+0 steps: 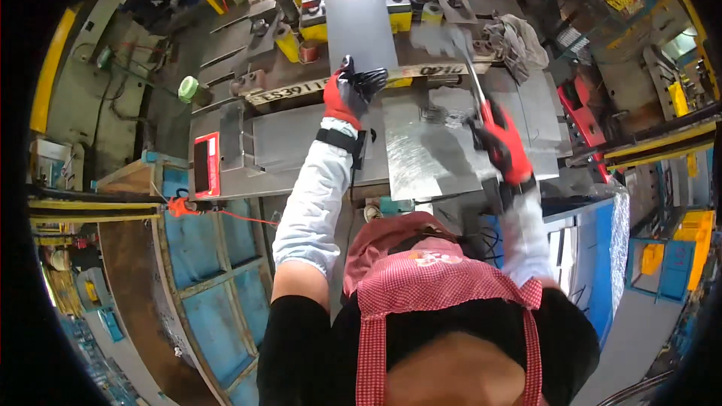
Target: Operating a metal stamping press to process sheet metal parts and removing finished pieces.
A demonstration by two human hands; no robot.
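My left hand (353,94), in a red and black glove, is at the near end of a grey metal sheet (362,26). Its thumb points up over the sheet and its fingers stretch to the right, apart from the thumb. The sheet lies flat, its far end among the blocks of a press die (314,15). My right hand (502,143), gloved alike, is closed round the red handle of a long metal hand tool (475,79). A motion-blurred grey flat shape (436,39) is by the tool's far end; whether they touch I cannot tell.
Flat metal sheets (421,154) lie on the bench under my right hand. Grey rags (520,45) are heaped at the die's right. A green-capped container (189,89) and a red-framed dark panel (207,165) are on the left. A blue bin (590,248) stands at the near right.
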